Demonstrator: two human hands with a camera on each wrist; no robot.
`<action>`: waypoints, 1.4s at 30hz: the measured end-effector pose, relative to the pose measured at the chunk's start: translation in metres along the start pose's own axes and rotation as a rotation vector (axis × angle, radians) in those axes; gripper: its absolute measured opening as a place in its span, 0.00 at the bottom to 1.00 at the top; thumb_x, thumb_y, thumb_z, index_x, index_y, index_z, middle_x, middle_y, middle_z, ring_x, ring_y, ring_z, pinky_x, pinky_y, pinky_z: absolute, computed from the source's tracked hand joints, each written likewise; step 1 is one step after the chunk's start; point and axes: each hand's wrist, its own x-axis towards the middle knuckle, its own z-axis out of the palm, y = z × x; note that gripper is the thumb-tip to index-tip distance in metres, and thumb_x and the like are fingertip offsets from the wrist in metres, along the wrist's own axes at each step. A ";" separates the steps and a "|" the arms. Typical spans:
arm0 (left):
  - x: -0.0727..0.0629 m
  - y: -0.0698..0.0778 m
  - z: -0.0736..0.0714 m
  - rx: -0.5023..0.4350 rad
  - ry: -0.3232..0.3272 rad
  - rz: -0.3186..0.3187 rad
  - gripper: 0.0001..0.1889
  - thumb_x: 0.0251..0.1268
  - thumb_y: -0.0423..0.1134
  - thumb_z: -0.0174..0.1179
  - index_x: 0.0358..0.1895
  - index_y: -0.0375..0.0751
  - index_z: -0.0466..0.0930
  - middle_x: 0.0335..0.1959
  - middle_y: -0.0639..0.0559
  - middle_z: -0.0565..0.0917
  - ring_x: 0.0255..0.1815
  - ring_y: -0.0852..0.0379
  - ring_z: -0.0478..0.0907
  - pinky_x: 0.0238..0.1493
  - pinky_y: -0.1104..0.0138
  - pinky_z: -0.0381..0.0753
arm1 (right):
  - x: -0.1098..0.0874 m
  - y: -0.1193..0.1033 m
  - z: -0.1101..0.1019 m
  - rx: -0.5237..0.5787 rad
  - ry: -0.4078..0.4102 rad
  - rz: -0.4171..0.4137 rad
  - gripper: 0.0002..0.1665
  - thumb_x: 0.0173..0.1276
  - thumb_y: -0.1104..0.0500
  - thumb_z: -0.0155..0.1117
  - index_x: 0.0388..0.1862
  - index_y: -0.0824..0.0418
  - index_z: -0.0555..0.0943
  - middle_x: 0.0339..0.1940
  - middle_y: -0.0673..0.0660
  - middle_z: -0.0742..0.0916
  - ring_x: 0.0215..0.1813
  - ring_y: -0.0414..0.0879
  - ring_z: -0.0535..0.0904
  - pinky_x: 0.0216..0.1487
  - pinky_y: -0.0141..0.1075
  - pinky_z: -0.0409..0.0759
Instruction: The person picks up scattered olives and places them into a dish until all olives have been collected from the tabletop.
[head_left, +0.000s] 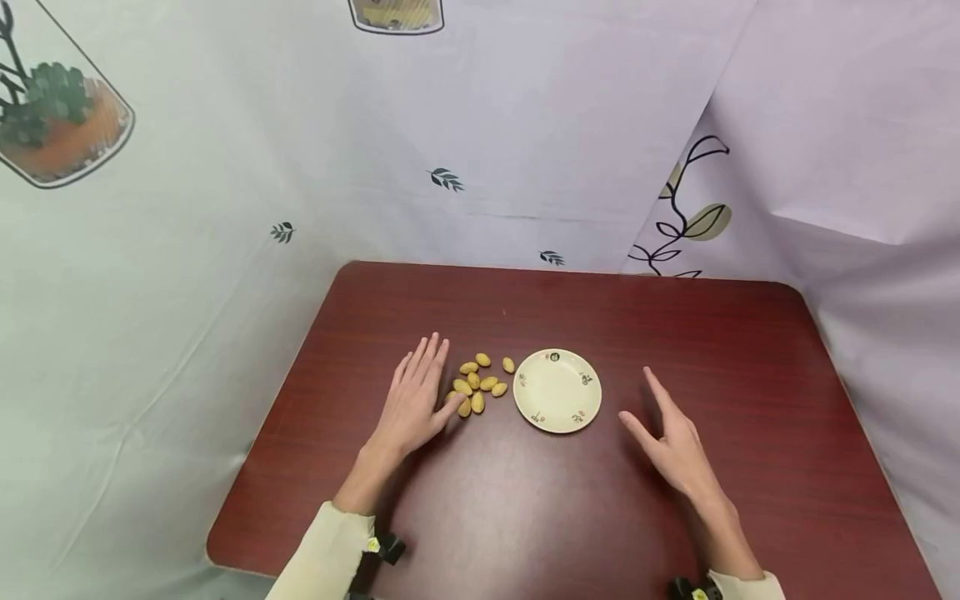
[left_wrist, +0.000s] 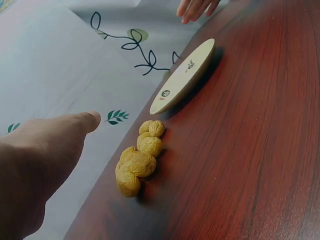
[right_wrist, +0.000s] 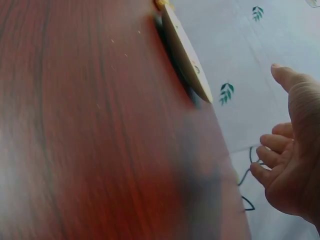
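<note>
A loose cluster of small, wrinkled yellow oval fruits [head_left: 489, 383] lies on the table left of a round cream plate [head_left: 557, 391] with small printed motifs. Nothing lies on the plate. My left hand [head_left: 414, 402] is spread beside the cluster, its thumb reaching over the nearest fruits and partly hiding them in the head view. In the left wrist view the thumb [left_wrist: 75, 125] is apart from the fruits [left_wrist: 137, 162]. Right of the plate, my right hand [head_left: 678, 450] is held with thumb and fingers apart and nothing in it; the right wrist view shows its fingers [right_wrist: 272, 155] loosely bent.
The dark red wood-grain table [head_left: 555, 517] has rounded far corners. White cloth [head_left: 525, 125] with printed leaves and plants hangs behind it and along both sides. A dark strapped device [head_left: 388, 547] sits at the left cuff, another [head_left: 682, 588] at the right.
</note>
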 end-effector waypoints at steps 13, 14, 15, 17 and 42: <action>0.011 0.007 0.009 -0.064 0.035 0.042 0.46 0.71 0.53 0.69 0.84 0.38 0.59 0.84 0.39 0.62 0.83 0.38 0.58 0.78 0.40 0.61 | 0.012 0.000 0.022 0.086 0.087 0.001 0.45 0.74 0.53 0.74 0.85 0.51 0.65 0.81 0.55 0.74 0.81 0.53 0.67 0.72 0.22 0.58; 0.011 0.008 0.010 -0.069 0.043 0.049 0.46 0.70 0.53 0.70 0.83 0.37 0.61 0.83 0.38 0.64 0.83 0.38 0.59 0.77 0.40 0.62 | 0.012 0.000 0.023 0.101 0.088 -0.004 0.45 0.74 0.54 0.75 0.85 0.52 0.66 0.80 0.56 0.75 0.81 0.54 0.68 0.72 0.21 0.58; 0.012 0.008 0.012 -0.076 0.051 0.054 0.45 0.69 0.52 0.71 0.83 0.37 0.62 0.82 0.38 0.65 0.82 0.38 0.60 0.76 0.40 0.63 | 0.013 -0.001 0.024 0.119 0.086 -0.006 0.45 0.73 0.54 0.75 0.85 0.53 0.66 0.80 0.57 0.75 0.80 0.55 0.68 0.72 0.20 0.58; 0.013 0.009 0.014 -0.089 0.063 0.064 0.45 0.67 0.51 0.73 0.82 0.37 0.64 0.81 0.38 0.67 0.81 0.37 0.62 0.75 0.39 0.64 | 0.014 -0.001 0.027 0.152 0.078 -0.009 0.47 0.72 0.55 0.77 0.85 0.52 0.66 0.80 0.58 0.75 0.80 0.59 0.69 0.71 0.19 0.59; 0.019 0.023 0.043 -0.147 0.010 0.109 0.42 0.64 0.47 0.78 0.78 0.36 0.71 0.74 0.45 0.78 0.76 0.44 0.72 0.72 0.47 0.70 | 0.026 0.002 0.047 0.323 -0.086 -0.122 0.61 0.55 0.64 0.88 0.83 0.68 0.63 0.81 0.68 0.70 0.81 0.68 0.64 0.77 0.25 0.61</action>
